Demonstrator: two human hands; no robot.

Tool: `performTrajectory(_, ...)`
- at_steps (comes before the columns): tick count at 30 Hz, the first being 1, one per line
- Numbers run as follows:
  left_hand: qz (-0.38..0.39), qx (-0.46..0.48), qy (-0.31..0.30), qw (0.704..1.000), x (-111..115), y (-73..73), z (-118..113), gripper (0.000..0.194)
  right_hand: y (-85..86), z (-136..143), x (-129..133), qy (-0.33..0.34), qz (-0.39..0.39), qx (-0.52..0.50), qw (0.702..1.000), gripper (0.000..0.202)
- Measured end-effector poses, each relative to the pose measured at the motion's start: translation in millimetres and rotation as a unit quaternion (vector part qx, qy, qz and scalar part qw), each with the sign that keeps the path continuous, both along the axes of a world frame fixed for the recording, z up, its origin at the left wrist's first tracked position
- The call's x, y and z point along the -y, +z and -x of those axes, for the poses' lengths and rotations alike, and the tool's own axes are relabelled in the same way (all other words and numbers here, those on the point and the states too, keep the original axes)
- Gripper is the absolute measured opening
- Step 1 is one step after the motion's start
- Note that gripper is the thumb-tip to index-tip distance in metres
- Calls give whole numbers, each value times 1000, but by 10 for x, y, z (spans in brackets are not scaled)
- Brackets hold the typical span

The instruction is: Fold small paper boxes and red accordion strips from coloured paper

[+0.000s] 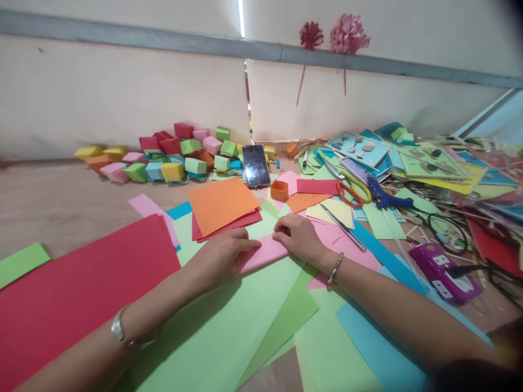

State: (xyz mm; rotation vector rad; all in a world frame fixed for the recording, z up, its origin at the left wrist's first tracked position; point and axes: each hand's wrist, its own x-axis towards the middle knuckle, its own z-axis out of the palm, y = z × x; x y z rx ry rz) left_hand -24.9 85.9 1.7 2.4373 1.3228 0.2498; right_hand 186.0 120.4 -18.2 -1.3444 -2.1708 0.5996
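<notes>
— Pale panels [122,98] and a grey rail [180,48] back the scene, two paper flowers [350,34] against them; below, colored sheets crowd the brown surface [93,209]. Where is the work?

— Before you: a pink paper strip [261,257] lies aslant over a large green sheet [220,321], between your two hands.

— And the fingers?

— Your right hand [303,238] pinches the strip's far edge, thumb against fingers. Your left hand [223,255] rests its fingers at the left end; whether they grip underneath, one cannot tell.

— What makes for a clean crease?

— Judging by your pose, you are working a fold. Line up the long edges, pin the left end, then run your right thumb outward with even pressure.

— Around you?

— Paper boxes [183,130] pile near the wall beside a phone [256,165]; scissors [356,186] and a purple power strip [445,272] lie to the right. Mind the slim silver tool [343,227] just beyond your right wrist.
</notes>
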Motion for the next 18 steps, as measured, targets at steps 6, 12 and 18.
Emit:
performTrajectory(6, 64, -7, 39, 997, -71, 33, -12, 21, -15, -5, -11, 8, 3, 4, 1000, 12)
performTrajectory(12, 72, -3, 24, 997, -51, 26, 3, 25, 12, -49, 70, 98, -179, 62, 977, 9)
performTrajectory(18, 41, 28, 6, 999, -62, -45, 33, 22, 93, 44, 201, 183, -213, 192, 940, 28)
